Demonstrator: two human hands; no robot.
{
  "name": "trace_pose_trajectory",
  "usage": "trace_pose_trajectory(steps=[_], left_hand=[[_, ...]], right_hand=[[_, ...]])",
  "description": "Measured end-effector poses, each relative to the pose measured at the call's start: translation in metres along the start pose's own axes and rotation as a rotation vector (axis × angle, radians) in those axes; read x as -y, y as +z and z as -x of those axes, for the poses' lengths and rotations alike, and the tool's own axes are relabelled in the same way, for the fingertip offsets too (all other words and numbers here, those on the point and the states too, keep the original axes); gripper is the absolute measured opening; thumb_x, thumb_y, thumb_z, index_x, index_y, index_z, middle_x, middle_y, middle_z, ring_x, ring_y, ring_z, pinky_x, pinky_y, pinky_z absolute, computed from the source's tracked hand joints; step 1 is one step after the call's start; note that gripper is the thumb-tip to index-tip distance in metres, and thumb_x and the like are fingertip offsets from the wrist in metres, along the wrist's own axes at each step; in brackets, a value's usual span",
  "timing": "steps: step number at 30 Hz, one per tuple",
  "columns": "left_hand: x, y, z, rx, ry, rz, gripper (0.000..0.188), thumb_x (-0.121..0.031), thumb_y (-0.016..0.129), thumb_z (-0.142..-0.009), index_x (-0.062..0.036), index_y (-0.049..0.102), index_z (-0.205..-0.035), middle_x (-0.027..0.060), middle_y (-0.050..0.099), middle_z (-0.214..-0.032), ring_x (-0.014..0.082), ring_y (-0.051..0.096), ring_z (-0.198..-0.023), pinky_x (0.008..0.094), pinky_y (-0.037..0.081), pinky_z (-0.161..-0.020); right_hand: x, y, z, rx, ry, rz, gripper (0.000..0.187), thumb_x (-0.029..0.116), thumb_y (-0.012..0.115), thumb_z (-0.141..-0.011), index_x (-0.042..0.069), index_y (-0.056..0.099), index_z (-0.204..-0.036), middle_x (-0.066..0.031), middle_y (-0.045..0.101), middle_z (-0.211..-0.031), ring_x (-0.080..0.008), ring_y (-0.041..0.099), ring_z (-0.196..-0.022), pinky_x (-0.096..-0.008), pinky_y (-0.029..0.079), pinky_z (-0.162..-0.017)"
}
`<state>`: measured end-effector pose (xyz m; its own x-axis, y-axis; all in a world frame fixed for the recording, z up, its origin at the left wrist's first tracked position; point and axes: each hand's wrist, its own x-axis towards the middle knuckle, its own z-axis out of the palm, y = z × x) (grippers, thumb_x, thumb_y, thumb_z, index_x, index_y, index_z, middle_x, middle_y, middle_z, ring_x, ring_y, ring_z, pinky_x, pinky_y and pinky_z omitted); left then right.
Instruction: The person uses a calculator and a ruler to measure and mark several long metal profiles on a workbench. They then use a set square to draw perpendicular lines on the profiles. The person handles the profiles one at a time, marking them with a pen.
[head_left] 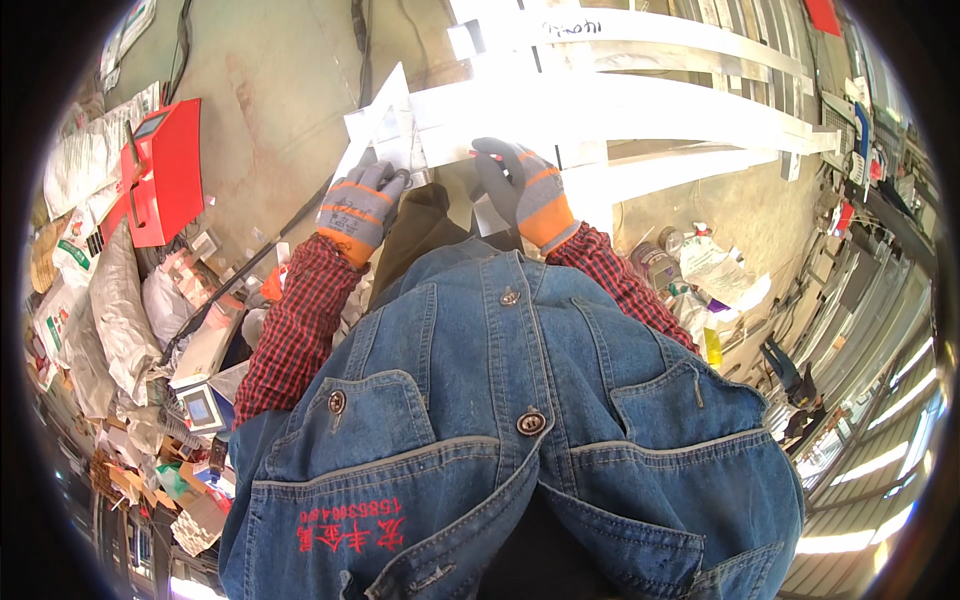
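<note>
Both of my hands wear grey gloves with orange bands. My left hand (358, 210) is closed, its fingers curled at the lower edge of a pale triangular metal piece (397, 122). That piece lies against the end of a bright, glaring metal strip (620, 105). My right hand (527, 192) is just below the same strip, thumb and fingers pinched on a thin red thing (473, 153) whose kind I cannot make out. Glare washes out much of the metal between the hands.
Other long strips (700, 40) run off to the right over metal bars. On the left floor stands a red machine (168, 175), among sacks (122, 310) and boxes. A black cable (270, 245) crosses the floor towards me. Bags and bottles (690, 265) lie at right.
</note>
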<state>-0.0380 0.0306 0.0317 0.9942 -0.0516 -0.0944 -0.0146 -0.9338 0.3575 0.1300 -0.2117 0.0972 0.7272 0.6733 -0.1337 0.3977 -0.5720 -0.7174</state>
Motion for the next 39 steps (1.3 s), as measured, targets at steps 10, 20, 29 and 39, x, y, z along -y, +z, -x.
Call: trace_pose_trajectory(steps=[10,20,29,39], left_hand=[[-0.002,-0.005,0.0,0.033,-0.006,0.005,0.041,-0.016,0.069,-0.096,-0.0158,0.073,-0.137,0.0082,0.067,-0.137,0.0322,0.067,-0.123,0.0449,0.058,-0.101],[0.001,-0.005,0.002,-0.019,0.026,0.024,0.04,-0.014,0.07,-0.094,-0.0145,0.072,-0.134,0.0112,0.068,-0.134,0.0362,0.069,-0.118,0.0484,0.059,-0.098],[-0.002,-0.007,-0.002,0.054,0.02,-0.015,0.053,-0.018,0.08,-0.085,-0.0131,0.07,-0.137,0.0124,0.067,-0.139,0.0369,0.068,-0.123,0.0485,0.059,-0.099],[-0.001,-0.009,-0.003,0.039,0.032,-0.023,0.052,-0.014,0.077,-0.085,-0.0122,0.071,-0.137,0.0133,0.069,-0.136,0.034,0.069,-0.123,0.0477,0.058,-0.1]], right_hand=[[0.0,0.003,-0.003,0.005,-0.014,-0.038,0.027,0.024,0.068,-0.107,0.009,0.075,-0.129,-0.0185,0.08,-0.114,-0.0385,0.077,-0.103,-0.0458,0.062,-0.088],[0.008,0.006,-0.006,0.041,0.052,-0.026,0.026,0.024,0.068,-0.107,0.011,0.076,-0.128,-0.0178,0.08,-0.114,-0.0385,0.078,-0.101,-0.0463,0.062,-0.088],[0.011,0.003,-0.004,0.024,-0.074,-0.001,0.028,0.025,0.068,-0.107,0.009,0.075,-0.129,-0.0187,0.08,-0.114,-0.0364,0.079,-0.099,-0.0441,0.062,-0.088],[0.014,0.012,0.009,0.038,-0.044,0.047,0.027,0.023,0.069,-0.109,0.007,0.076,-0.13,-0.0175,0.08,-0.115,-0.0298,0.079,-0.096,-0.0395,0.063,-0.08]])
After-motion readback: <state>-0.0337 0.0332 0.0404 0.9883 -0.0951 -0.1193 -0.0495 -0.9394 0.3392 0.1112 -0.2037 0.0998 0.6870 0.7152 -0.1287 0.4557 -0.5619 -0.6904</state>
